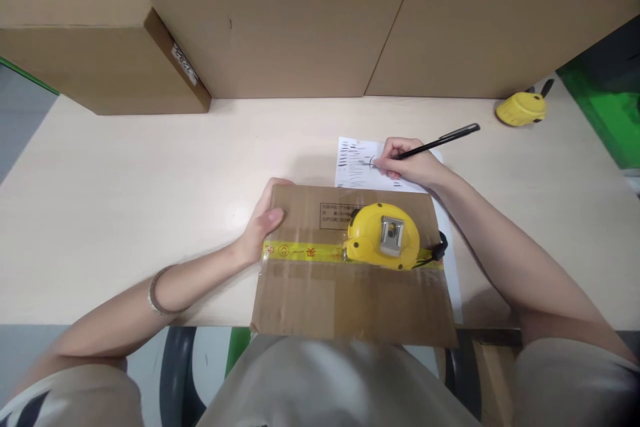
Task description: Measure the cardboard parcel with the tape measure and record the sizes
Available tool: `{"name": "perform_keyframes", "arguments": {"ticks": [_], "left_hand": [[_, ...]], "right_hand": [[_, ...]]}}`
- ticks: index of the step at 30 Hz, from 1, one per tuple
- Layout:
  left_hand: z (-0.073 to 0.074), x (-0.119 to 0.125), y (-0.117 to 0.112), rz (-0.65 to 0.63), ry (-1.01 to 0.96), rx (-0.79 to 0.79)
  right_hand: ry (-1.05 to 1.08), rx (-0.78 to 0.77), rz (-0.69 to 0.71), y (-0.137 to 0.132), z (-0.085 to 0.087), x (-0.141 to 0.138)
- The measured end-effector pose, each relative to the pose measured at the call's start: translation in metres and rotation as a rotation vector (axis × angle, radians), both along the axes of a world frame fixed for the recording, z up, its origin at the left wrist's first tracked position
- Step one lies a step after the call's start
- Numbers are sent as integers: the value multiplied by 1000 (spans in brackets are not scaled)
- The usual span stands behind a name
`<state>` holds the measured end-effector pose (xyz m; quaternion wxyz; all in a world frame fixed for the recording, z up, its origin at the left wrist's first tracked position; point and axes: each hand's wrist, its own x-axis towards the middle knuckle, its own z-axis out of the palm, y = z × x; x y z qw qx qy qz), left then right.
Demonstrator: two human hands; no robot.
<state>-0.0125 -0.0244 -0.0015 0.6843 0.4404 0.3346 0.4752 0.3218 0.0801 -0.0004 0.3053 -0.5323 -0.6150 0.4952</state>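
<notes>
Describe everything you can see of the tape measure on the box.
The tape measure has a rounded yellow case, which looks plastic, a silvery, metal-looking clip and a black strap on its right. It lies clip-up on the box, right of centre, over a yellow printed strip. Neither the left hand nor the right hand touches it.

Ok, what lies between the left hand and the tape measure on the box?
The head view shows cardboard of the box, a yellow strip, and a printed panel partly hidden by the tape measure.
</notes>
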Motion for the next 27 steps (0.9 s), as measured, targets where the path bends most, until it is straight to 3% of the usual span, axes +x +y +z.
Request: {"name": "perform_keyframes", "arguments": {"ticks": [27], "left_hand": [[3, 0, 1, -7, 4, 2]], "right_hand": [[-6, -31, 42, 3, 0, 3]]}}
